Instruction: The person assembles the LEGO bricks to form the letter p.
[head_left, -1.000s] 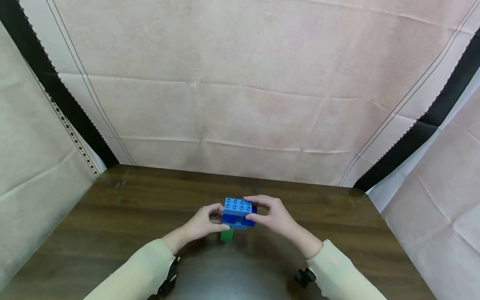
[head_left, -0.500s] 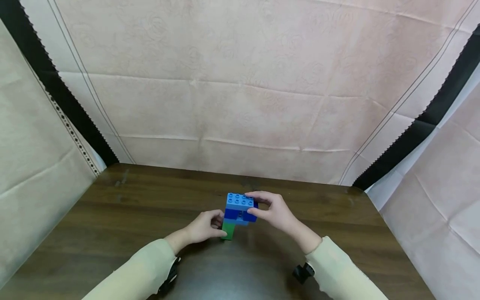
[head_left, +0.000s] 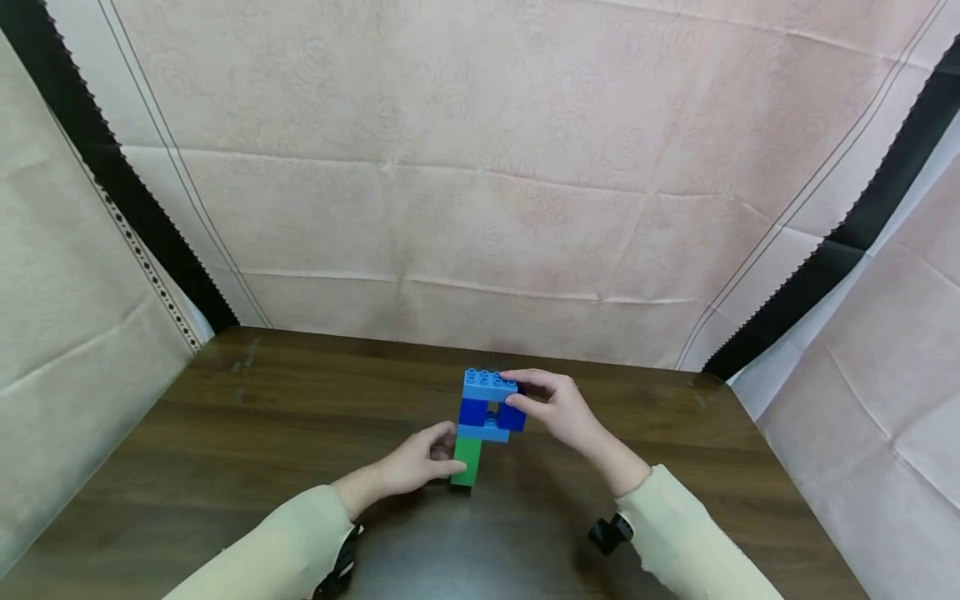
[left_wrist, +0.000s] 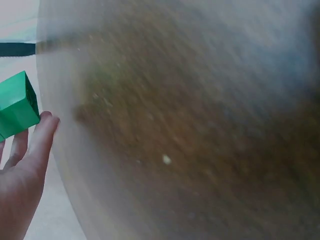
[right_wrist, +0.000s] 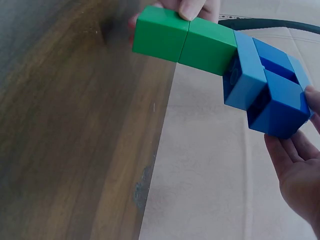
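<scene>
A built stack of toy building bricks is between the hands in the head view. Its foot is a column of two green bricks [head_left: 467, 461], joined end to end in the right wrist view. On that column sits a light blue brick [head_left: 482, 432], then dark blue bricks [right_wrist: 282, 105] with a gap between them. A studded light blue brick [head_left: 489, 385] tops the stack. My left hand [head_left: 412, 458] pinches the green column near its lower end. With thumb and fingers, my right hand [head_left: 555, 406] grips the upper blue part from the right.
A brown wooden table [head_left: 300, 433] lies under the hands. Pale fabric walls [head_left: 465, 208] rise behind it and on both sides, with black strips [head_left: 832, 250] along the corners.
The brick stack has moved away from me and slightly right, and more green shows. My left hand has shifted from the blue bricks down to the green column; my right hand keeps its grip.
</scene>
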